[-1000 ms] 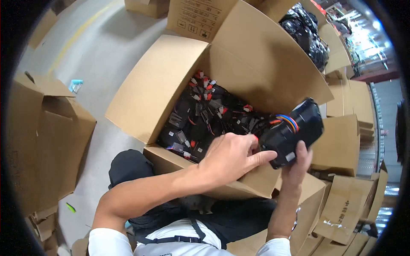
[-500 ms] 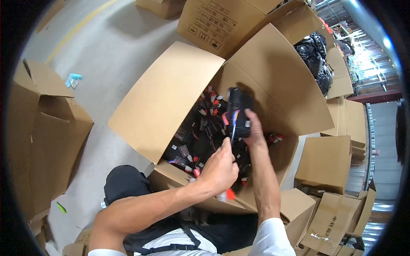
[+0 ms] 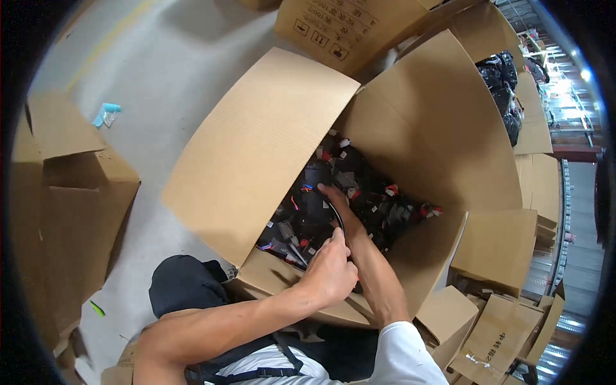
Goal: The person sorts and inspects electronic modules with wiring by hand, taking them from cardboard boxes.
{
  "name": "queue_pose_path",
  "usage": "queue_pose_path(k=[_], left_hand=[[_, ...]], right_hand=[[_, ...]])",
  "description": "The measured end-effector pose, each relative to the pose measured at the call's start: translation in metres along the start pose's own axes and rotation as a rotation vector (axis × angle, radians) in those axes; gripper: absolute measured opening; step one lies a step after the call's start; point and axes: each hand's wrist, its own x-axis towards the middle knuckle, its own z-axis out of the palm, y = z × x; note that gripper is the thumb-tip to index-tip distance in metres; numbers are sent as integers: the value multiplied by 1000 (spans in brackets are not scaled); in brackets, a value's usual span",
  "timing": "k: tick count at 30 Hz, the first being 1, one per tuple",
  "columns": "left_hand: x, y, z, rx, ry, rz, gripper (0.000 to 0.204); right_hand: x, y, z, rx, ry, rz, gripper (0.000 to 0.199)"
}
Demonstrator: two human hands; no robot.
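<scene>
My left hand [image 3: 328,269] is closed round a black cable [image 3: 338,217], which curves up out of the fist toward my right hand. A small red end [image 3: 358,282] shows just below the left fist. My right hand [image 3: 340,204] reaches down inside a large open cardboard box [image 3: 410,256]. It grips the side of a black-wrapped pack [image 3: 313,208] with short coloured wires; most of its fingers are hidden. Around the pack lies a heap of similar black pieces [image 3: 372,192] with red and white connectors.
Tall box flaps [image 3: 263,128] stand up on the left and far sides. Another open carton [image 3: 77,212] stands at far left, with more cartons [image 3: 494,247] at right. Black plastic bags [image 3: 504,90] fill a box at far right. A blue wrapper [image 3: 108,115] lies on the floor.
The black pack has gone down from above the heap to its surface, with my right hand on it. The cable now bows in a longer curve from my left fist. The view has shifted slightly.
</scene>
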Motion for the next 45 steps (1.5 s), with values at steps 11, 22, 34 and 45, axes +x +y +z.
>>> queue_pose_path(k=[11, 22, 34, 45], left_hand=[[8, 23, 1, 191, 275, 275, 69], [-18, 24, -4, 262, 199, 363, 70], [9, 18, 44, 136, 35, 474, 56], [-9, -43, 114, 460, -385, 270, 32]], right_hand=[[90, -27, -8, 207, 202, -322, 51], [95, -1, 36, -723, 675, -788, 87], [-54, -92, -32, -1168, 492, -501, 81], [-513, -37, -260, -664, 1198, -755, 36]])
